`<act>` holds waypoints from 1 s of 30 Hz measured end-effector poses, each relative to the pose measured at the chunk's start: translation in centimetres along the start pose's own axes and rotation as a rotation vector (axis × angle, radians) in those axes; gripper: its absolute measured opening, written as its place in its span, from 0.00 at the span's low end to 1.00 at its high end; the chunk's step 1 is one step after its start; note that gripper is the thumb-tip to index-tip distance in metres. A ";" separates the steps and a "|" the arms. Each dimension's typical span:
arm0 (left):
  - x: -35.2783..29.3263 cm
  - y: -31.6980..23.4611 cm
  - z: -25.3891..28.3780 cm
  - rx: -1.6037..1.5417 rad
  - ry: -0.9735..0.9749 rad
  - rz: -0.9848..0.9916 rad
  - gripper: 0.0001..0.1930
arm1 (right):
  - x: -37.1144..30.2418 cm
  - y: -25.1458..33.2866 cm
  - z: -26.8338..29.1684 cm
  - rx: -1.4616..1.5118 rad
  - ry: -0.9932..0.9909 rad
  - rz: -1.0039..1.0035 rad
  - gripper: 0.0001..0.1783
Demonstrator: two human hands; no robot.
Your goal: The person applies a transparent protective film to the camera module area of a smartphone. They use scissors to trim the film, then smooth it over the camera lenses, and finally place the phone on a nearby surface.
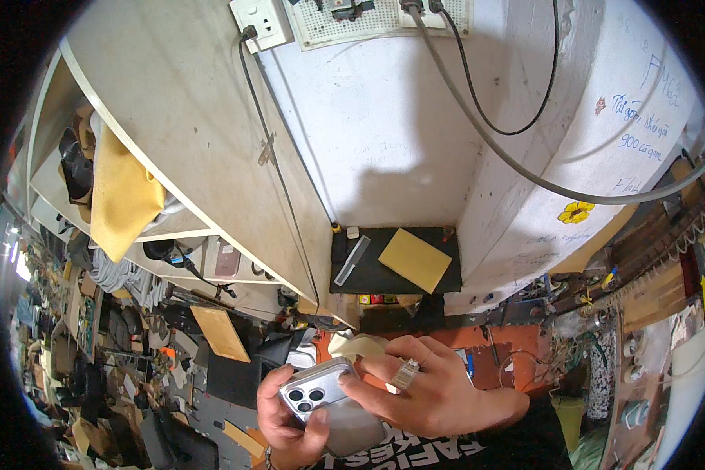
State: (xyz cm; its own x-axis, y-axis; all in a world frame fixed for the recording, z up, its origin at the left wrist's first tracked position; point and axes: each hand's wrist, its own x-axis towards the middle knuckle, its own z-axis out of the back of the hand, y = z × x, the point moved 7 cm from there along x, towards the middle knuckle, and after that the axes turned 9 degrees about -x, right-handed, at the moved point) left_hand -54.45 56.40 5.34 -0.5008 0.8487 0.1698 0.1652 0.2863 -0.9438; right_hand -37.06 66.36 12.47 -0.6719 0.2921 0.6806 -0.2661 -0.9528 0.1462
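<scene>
A silver three-lens smartphone (pixel 348 421) sat in the left hand (pixel 291 446), held between thumb and fingers, its camera side facing up. The right hand (pixel 439 395), wearing a broad ring (pixel 405 374), touched the phone's upper edge — whether it also gripped could not be told. Beyond the grip, a yellow rectangular pad (pixel 415 260) lay on a black shelf (pixel 360 282); farther off to the grip's left, a yellow sheet (pixel 124 192) jutted from a cabinet (pixel 188 94).

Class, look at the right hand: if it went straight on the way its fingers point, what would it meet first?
The silver phone, held in the left hand. The right hand seems to be right at its edge, though contact is hard to judge from one view.
</scene>
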 end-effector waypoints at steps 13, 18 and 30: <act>1.1 1.8 -0.4 -0.299 0.008 0.330 0.41 | -0.7 3.7 2.1 0.549 -0.074 0.351 0.22; 1.5 2.4 -0.8 -0.346 0.038 0.454 0.46 | -1.6 5.0 0.1 0.696 0.120 0.420 0.18; 1.2 3.0 0.1 -0.385 0.093 0.525 0.49 | -0.8 -1.4 -2.0 0.807 -0.092 -0.267 0.34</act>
State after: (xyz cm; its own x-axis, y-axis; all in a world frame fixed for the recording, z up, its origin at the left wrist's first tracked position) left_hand -54.65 58.19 2.72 -0.1978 0.9490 -0.2455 0.6688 -0.0525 -0.7416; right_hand -37.55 67.63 10.28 -0.5889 0.5405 0.6009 0.1897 -0.6303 0.7528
